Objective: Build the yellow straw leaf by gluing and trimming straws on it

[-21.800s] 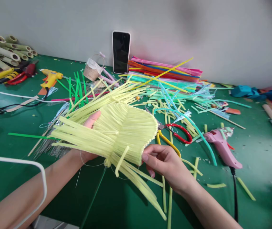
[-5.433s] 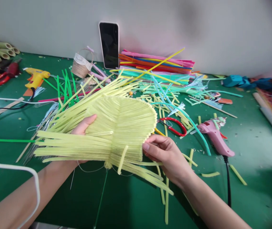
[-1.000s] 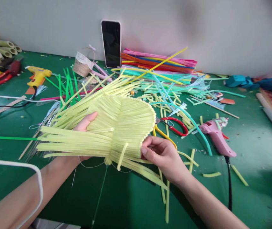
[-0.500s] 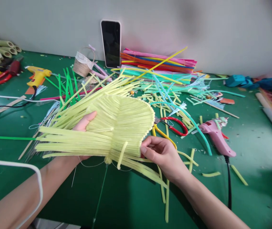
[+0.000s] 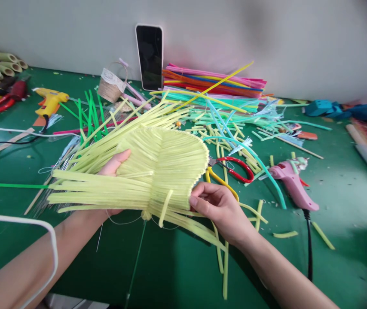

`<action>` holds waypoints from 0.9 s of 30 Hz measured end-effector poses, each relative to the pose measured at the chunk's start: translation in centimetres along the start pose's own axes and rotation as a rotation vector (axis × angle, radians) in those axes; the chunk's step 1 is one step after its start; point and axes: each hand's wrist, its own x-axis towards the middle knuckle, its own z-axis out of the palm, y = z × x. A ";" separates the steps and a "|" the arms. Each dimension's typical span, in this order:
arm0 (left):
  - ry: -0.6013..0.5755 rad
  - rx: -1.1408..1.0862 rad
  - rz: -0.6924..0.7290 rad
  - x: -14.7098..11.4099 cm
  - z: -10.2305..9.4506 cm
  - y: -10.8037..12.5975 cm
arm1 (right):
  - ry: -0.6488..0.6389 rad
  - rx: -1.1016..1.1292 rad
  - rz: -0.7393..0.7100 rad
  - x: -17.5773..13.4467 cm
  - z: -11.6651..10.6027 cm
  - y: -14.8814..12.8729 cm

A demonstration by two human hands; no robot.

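Note:
A pale yellow-green leaf-shaped piece made of pipe cleaners (image 5: 173,159) is held up over the table between my two hands. My left hand (image 5: 115,164) grips it from the left, thumb on top and the other fingers hidden beneath. At its lower right edge, my right hand (image 5: 217,208) pinches the rim between thumb and fingers. Loose pipe cleaner ends stick out to the left and lower right. One short piece (image 5: 165,208) stands up from the surface. A thin thread with a needle (image 5: 99,238) hangs below my left hand.
Red-handled pliers (image 5: 238,169) lie just beyond my right hand, and a pink glue gun (image 5: 295,184) lies to the right. Further back are a yellow glue gun (image 5: 52,103), a leaning phone (image 5: 150,58) and bundled coloured pipe cleaners (image 5: 215,81). A white cable (image 5: 53,240) crosses my left forearm.

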 end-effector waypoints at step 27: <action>-0.103 -0.026 -0.013 0.1 -0.4 0.1 | 0.055 -0.093 0.008 -0.3 0.4 -0.8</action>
